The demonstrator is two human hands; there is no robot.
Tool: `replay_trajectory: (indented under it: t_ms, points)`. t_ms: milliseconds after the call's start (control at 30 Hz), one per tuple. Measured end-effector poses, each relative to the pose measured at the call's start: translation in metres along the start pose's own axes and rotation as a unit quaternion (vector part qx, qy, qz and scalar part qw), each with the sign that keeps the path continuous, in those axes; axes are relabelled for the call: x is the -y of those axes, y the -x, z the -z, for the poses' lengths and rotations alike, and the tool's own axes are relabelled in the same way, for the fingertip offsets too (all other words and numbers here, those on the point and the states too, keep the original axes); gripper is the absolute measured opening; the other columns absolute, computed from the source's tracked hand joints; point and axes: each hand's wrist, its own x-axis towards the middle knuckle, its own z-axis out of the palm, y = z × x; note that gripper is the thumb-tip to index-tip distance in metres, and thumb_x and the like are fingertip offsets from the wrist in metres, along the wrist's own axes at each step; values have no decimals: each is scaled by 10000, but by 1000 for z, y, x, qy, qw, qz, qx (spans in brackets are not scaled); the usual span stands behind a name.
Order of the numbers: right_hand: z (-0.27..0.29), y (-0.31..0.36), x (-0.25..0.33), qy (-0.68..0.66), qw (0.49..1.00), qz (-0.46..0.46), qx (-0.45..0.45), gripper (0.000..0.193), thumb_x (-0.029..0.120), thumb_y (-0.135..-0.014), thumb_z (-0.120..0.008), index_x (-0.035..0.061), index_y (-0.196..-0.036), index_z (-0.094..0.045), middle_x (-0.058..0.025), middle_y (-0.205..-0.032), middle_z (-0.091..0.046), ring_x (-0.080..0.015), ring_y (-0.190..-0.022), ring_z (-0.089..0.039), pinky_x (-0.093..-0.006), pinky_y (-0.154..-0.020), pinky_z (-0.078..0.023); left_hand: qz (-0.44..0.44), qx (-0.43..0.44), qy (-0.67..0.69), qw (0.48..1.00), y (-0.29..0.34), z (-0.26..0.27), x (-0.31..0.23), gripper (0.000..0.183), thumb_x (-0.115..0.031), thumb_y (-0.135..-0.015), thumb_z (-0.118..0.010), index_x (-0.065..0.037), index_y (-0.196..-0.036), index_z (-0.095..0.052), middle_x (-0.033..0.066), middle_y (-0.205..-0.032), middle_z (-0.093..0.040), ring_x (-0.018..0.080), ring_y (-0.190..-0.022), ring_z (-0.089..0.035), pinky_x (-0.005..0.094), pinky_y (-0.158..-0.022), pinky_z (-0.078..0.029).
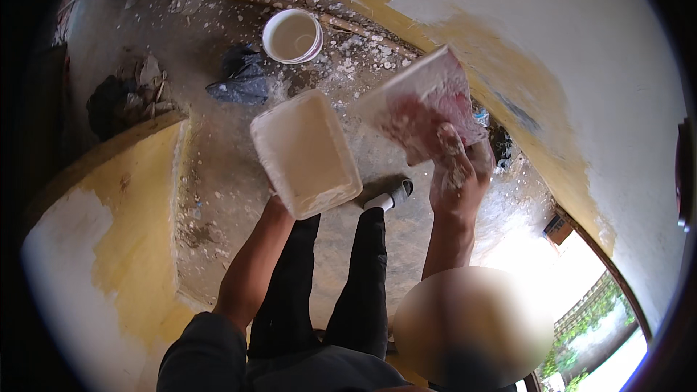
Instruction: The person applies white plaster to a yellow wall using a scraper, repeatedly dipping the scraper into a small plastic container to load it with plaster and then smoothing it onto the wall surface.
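Note:
A rectangular whitish tub (305, 149), its rim crusted with pale paste, is held in front of me at left of centre. My left hand (274, 202) is closed on its near left side, most of the fingers hidden beneath or behind the tub. Raised to the right of it, near the wall, my right hand (462, 167) is wrapped round a broad, flat-looking white and red piece (428, 105) smeared with paste. Its exact kind I cannot make out, and its left part is blurred. Pale paste coats the fingers of my right hand. The two held things are apart.
A round white bucket (292, 36) stands on the splattered floor (218, 152) beside a black plastic bag (242, 76). A patchy yellow and white wall (537, 80) rises at right. A low yellow wall (134, 196) stands at left, near a dark heap (120, 101). Bright light enters lower right.

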Motion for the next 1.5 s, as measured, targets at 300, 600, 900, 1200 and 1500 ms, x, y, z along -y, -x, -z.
replay_trajectory:
  t_ms: [300,600,900,1200,1500]
  points:
    - [-13,32,0,402,914,47,33,251,119,-868,-604,-84,-1014,-599,-197,-848,-671,-271,-831,-672,-371,-725,-499,110,81,120,983,-41,-38,77,612,-459,-876,-568,-80,-1340,-440,150,-1283,-521,302,-1144,-534,453,-974,-460]
    - [23,26,-18,434,899,61,24,309,144,-866,-636,-72,-1083,-593,-190,-930,-675,-301,-869,-659,-363,-742,-508,119,108,133,978,-51,-80,97,500,-400,-944,-463,-75,-1322,-427,136,-1199,-543,277,-1060,-564,407,-930,-491]
    - [59,-8,2,129,982,-134,26,176,137,-933,-570,3,-1019,-646,-20,-886,-636,-88,-762,-572,-235,-662,-472,123,-1,27,992,-62,-55,77,686,-520,-864,-549,-95,-1376,-383,152,-1258,-507,331,-1124,-527,497,-984,-432]
    - [118,-91,-106,-270,958,-96,-19,165,136,-938,-553,56,-1071,-611,5,-957,-633,-118,-866,-596,-265,-777,-476,63,98,-51,992,-122,-76,-2,699,-498,-854,-571,-114,-1397,-358,158,-1311,-457,356,-1161,-483,528,-1015,-377]
    - [102,-199,-254,-337,899,-174,-220,222,56,-885,-600,34,-1106,-587,-69,-1051,-645,-207,-1003,-616,-402,-909,-533,69,139,-101,983,-124,-63,-49,718,-477,-844,-593,-132,-1418,-334,165,-1364,-407,381,-1199,-440,559,-1047,-322]
